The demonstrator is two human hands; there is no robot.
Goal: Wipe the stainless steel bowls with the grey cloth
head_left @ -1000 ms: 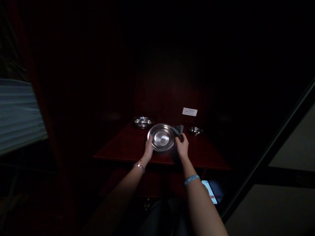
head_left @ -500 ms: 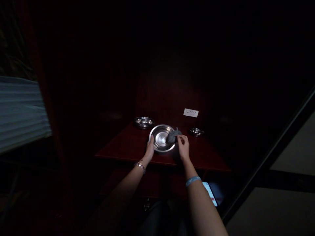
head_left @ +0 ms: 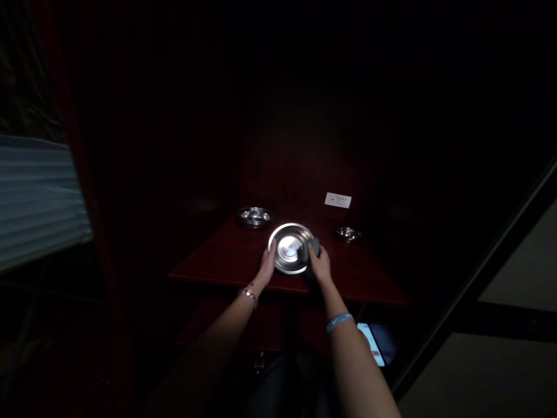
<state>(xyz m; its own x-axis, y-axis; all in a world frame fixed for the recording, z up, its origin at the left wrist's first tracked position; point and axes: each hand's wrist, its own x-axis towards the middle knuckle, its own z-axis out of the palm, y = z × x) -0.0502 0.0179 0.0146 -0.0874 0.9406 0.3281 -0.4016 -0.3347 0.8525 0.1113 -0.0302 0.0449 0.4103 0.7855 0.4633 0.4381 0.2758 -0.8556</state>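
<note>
A shiny metal bowl is tilted toward me above the front of the dark red shelf. My left hand grips its left rim, thumb over the edge. On the opposite side, my right hand is closed on a grey cloth, which it presses over the bowl's right rim; the fingers behind the rim are hidden. Farther back on the left rests another metal bowl, possibly a stack. A smaller metal bowl sits at the back right.
A white power socket is set in the back wall. Below the shelf at right, a lit phone shows beside my right forearm. Pale ribbed material lies at far left. A dark slanted edge runs along the right.
My right hand has moved from pinching the loose cloth to gripping it against the bowl's right rim. The bowl has shifted slightly right and down, with my left hand still on it.
</note>
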